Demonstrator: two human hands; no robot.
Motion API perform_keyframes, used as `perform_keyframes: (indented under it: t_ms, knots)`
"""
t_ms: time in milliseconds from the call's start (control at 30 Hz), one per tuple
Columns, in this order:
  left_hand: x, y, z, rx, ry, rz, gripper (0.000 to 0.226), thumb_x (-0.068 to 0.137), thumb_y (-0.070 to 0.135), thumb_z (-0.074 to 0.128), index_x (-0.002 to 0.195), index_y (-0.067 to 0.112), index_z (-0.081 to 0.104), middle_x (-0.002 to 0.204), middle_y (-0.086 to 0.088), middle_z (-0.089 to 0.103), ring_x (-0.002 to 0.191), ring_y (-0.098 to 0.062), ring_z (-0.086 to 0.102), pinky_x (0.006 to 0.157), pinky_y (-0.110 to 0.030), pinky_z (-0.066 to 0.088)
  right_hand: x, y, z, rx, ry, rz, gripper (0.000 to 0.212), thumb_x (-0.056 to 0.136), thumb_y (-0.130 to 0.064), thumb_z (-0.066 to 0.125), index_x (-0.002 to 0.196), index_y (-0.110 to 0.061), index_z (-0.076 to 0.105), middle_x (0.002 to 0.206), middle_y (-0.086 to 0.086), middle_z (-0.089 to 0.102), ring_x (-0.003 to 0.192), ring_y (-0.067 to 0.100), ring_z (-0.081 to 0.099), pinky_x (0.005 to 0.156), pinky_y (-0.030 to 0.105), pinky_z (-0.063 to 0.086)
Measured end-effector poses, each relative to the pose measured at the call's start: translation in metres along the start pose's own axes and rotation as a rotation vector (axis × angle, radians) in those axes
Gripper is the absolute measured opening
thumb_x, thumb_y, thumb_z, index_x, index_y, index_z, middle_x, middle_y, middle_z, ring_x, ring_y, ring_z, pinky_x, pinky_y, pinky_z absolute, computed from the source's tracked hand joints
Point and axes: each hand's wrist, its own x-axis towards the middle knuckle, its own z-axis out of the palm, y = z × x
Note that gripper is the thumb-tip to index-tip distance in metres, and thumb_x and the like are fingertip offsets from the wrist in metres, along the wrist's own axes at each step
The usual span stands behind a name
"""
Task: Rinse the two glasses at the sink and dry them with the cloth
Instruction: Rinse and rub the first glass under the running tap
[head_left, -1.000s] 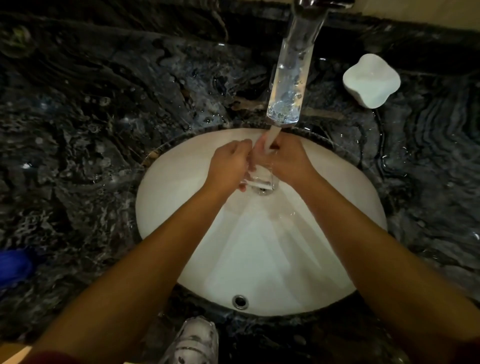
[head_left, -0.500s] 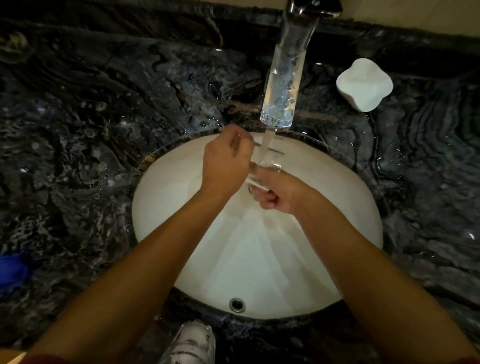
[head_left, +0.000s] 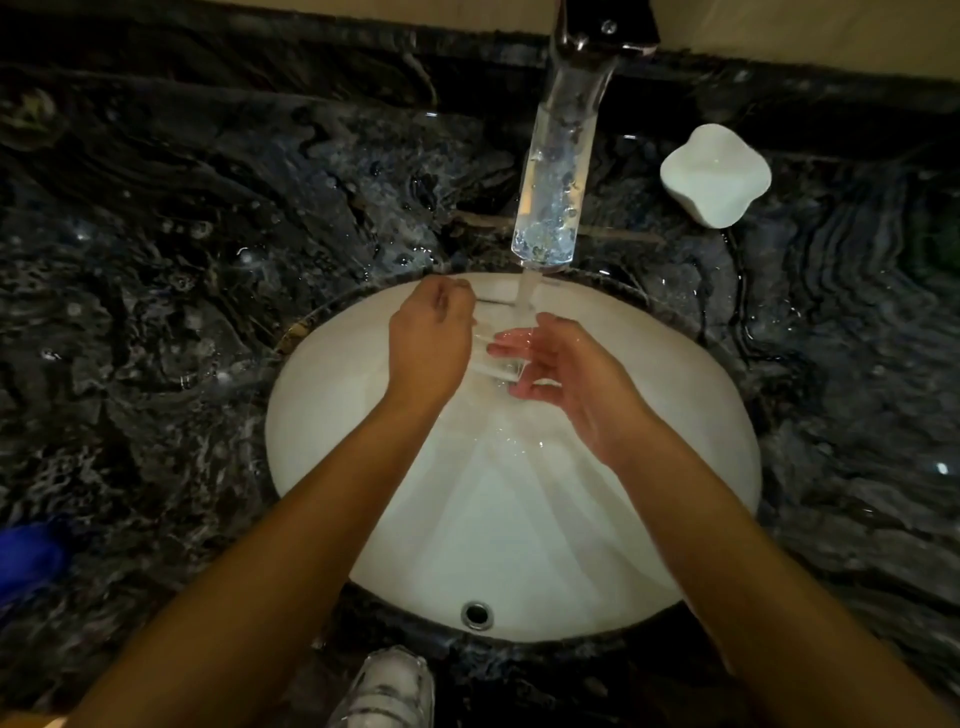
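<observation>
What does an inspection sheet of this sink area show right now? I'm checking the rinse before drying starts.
Surface: dark veined countertop, wet near the white basin.
Job's things: clear glass under the tap stream; second glass not seen; blue cloth at left edge.
Clutter: white dish.
Grippers: left hand grips the glass; right hand open beside it.
Cables: nothing seen.
Surroundings: shoe below.
</observation>
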Motion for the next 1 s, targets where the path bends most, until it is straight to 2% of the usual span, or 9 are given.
perform_keyframes:
  t_ms: [67,133,433,600,667,733,833,900,1000]
  knots:
    - [0.000,0.005,0.001,-0.006,-0.014,-0.016,0.029,0.093,0.039,0.046,0.098,0.017,0.065,0.089,-0.006,0.071,0.083,-0.031,0.069,0.072,-0.049,0.059,-0.005,0.005,0.009,-0.025,-0.049,-0.004,0.031,0.097,-0.036,0.058,0.114,-0.017,0.076,0.121,-0.001,0.075,0.109,0.018,0.066,0.103,0.049,0.054]
    - [-0.002,0.009,0.000,-0.064,-0.058,-0.103,0.029,0.095,0.038,0.047,0.101,0.017,0.065,0.094,-0.009,0.072,0.088,-0.032,0.070,0.073,-0.047,0.061,-0.009,0.004,0.017,0.024,-0.119,0.015,0.031,0.090,-0.034,0.064,0.115,-0.021,0.076,0.122,-0.001,0.074,0.120,0.020,0.066,0.103,0.054,0.053]
    - [-0.004,0.014,-0.006,-0.025,-0.178,0.021,0.022,0.105,0.026,0.048,0.117,0.019,0.065,0.106,0.005,0.067,0.095,-0.007,0.062,0.083,-0.029,0.047,0.011,-0.018,0.008,-0.009,-0.174,0.048,0.048,0.098,-0.047,0.056,0.125,-0.010,0.069,0.123,0.011,0.074,0.117,0.029,0.069,0.095,0.052,0.058]
    - [-0.008,0.009,-0.006,-0.036,-0.316,0.068,0.023,0.097,0.034,0.060,0.115,0.027,0.073,0.111,0.007,0.074,0.102,-0.009,0.069,0.091,-0.032,0.053,0.015,-0.020,0.006,-0.063,0.028,0.007,0.061,0.091,-0.064,0.060,0.107,-0.007,0.076,0.103,0.018,0.077,0.102,0.036,0.074,0.095,0.050,0.058]
    - [-0.010,0.010,-0.007,-0.052,-0.429,0.132,0.025,0.097,0.032,0.064,0.119,0.025,0.074,0.114,0.007,0.076,0.106,-0.007,0.070,0.095,-0.028,0.053,0.017,-0.018,0.005,0.004,0.081,0.021,0.053,0.088,-0.067,0.063,0.110,-0.020,0.077,0.103,0.030,0.067,0.095,0.045,0.069,0.084,0.047,0.062]
    - [-0.013,0.009,-0.010,-0.063,-0.538,0.199,0.027,0.099,0.023,0.066,0.125,0.020,0.072,0.125,0.008,0.072,0.116,-0.002,0.065,0.099,-0.017,0.047,0.019,-0.015,0.000,0.014,0.049,0.088,0.055,0.086,-0.072,0.061,0.111,-0.026,0.076,0.101,0.023,0.060,0.086,0.039,0.060,0.067,0.036,0.058]
    - [-0.013,0.004,-0.010,-0.152,-0.629,0.150,0.030,0.098,0.021,0.066,0.128,0.024,0.070,0.130,0.010,0.069,0.123,-0.003,0.062,0.107,-0.022,0.045,0.017,-0.012,0.000,0.108,-0.046,0.188,0.061,0.091,-0.072,0.053,0.105,-0.016,0.075,0.085,0.012,0.067,0.069,0.026,0.063,0.057,0.024,0.051]
    - [-0.011,0.001,-0.007,-0.247,-0.605,0.071,0.028,0.099,0.021,0.063,0.126,0.025,0.069,0.122,0.009,0.073,0.117,-0.006,0.065,0.106,-0.027,0.047,0.017,-0.008,0.003,0.212,-0.079,0.245,0.058,0.093,-0.068,0.052,0.091,-0.013,0.069,0.064,0.005,0.059,0.044,0.015,0.053,0.036,0.016,0.038]
    - [-0.009,0.003,0.006,-0.281,-0.420,-0.055,0.018,0.100,0.023,0.061,0.115,0.019,0.069,0.102,0.003,0.073,0.090,0.001,0.069,0.085,-0.018,0.051,0.026,0.005,0.002,0.306,-0.079,0.297,0.056,0.095,-0.068,0.050,0.098,-0.013,0.063,0.065,0.002,0.051,0.038,0.009,0.042,0.027,0.017,0.027]
